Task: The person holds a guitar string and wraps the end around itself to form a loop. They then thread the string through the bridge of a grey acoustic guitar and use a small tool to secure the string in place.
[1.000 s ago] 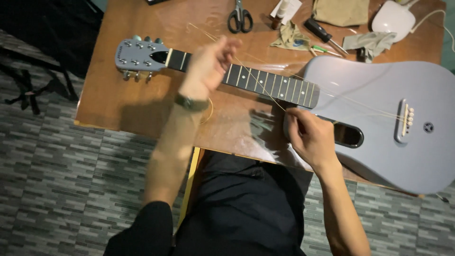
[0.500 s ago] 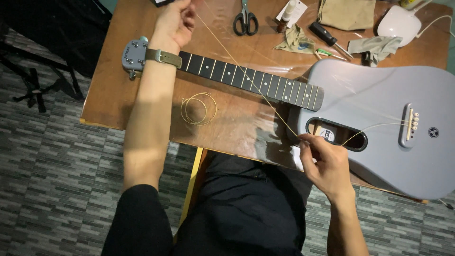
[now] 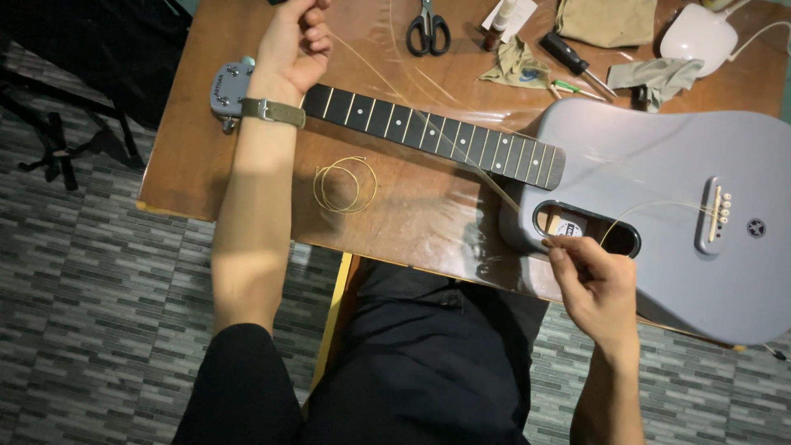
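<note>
A grey acoustic guitar (image 3: 659, 165) lies flat on the wooden table (image 3: 189, 156), its black fretboard (image 3: 428, 132) pointing left toward the headstock (image 3: 227, 86). My left hand (image 3: 295, 41), with a green watch strap on its wrist, is fisted above the headstock and pulls a thin wire guitar string (image 3: 461, 148) taut. My right hand (image 3: 589, 280) pinches the same string beside the sound hole (image 3: 585, 227). The string loops from there to the bridge (image 3: 715, 210). A coiled spare string (image 3: 344, 185) rests on the table below the neck.
Along the table's far edge lie scissors (image 3: 427, 25), a screwdriver (image 3: 573, 58), crumpled cloths (image 3: 515, 66), a tan pouch (image 3: 606, 18) and a white rounded device (image 3: 700, 33). Grey patterned carpet (image 3: 82, 313) surrounds the table. A dark stand (image 3: 74, 132) sits at left.
My left hand rose from the fretboard to above the headstock, drawing the string out long. My right hand slid right, from near the neck's end to the sound hole.
</note>
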